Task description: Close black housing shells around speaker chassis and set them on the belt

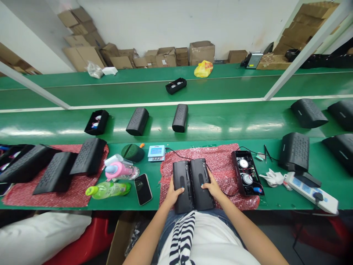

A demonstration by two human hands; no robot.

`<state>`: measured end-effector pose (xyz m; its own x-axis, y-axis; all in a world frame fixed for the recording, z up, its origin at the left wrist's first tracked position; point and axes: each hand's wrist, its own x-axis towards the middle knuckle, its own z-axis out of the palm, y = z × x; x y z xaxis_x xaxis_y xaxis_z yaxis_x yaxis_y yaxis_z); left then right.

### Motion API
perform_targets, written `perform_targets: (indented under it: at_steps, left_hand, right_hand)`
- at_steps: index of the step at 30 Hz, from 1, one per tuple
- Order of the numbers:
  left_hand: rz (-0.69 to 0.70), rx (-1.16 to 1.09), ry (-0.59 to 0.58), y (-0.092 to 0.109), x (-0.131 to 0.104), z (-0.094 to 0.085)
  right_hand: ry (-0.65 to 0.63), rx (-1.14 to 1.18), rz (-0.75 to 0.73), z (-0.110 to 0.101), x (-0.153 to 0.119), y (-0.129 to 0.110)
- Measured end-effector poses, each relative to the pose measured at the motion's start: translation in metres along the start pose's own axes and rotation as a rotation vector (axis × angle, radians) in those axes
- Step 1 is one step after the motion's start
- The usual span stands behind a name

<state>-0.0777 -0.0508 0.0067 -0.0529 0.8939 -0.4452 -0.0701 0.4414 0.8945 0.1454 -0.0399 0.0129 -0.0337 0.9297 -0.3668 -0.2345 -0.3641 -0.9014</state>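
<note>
Two black speakers [183, 200] lie side by side in front of my body, on the near edge of a red bubble-wrap mat [220, 156]. My left hand [173, 193] grips the left one, its thumb on top and its fingers round the outer side. Around the right-hand speaker [202, 173] my right hand [213, 187] is closed the same way, thumb on top. Fingers beneath are partly hidden. A thin dark cable runs from a small white meter [156, 152] with a blue screen towards the speakers' far ends. Right of them sits an open speaker housing [246, 173] with two round drivers.
Left are a phone [143, 189], a green bottle [110, 189], a pink-lidded bottle [121, 171] and more speaker shells [88, 156]. A power strip [311, 191] and crumpled tissue [273, 177] lie right. Speakers [180, 117] stand on the green conveyor [220, 125] beyond.
</note>
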Motion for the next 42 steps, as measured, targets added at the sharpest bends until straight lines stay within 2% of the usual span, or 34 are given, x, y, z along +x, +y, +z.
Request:
perform_targets:
  at_steps: [6, 15, 31, 42]
  left_hand:
    - [0.026, 0.006, 0.003, 0.007, -0.003, 0.003]
    - [0.018, 0.005, 0.013, 0.003, -0.001, 0.002]
    - [0.029, -0.013, 0.015, 0.009, -0.004, 0.005]
    - [0.029, 0.036, -0.003, -0.003, 0.002, 0.001]
  right_hand:
    - [-0.012, -0.015, -0.025, 0.001, 0.000, -0.003]
    - [-0.015, -0.023, -0.022, 0.000, 0.001, 0.000]
    - [-0.023, -0.031, -0.034, 0.001, -0.001, -0.004]
    - [-0.029, -0.030, -0.046, -0.001, 0.002, 0.002]
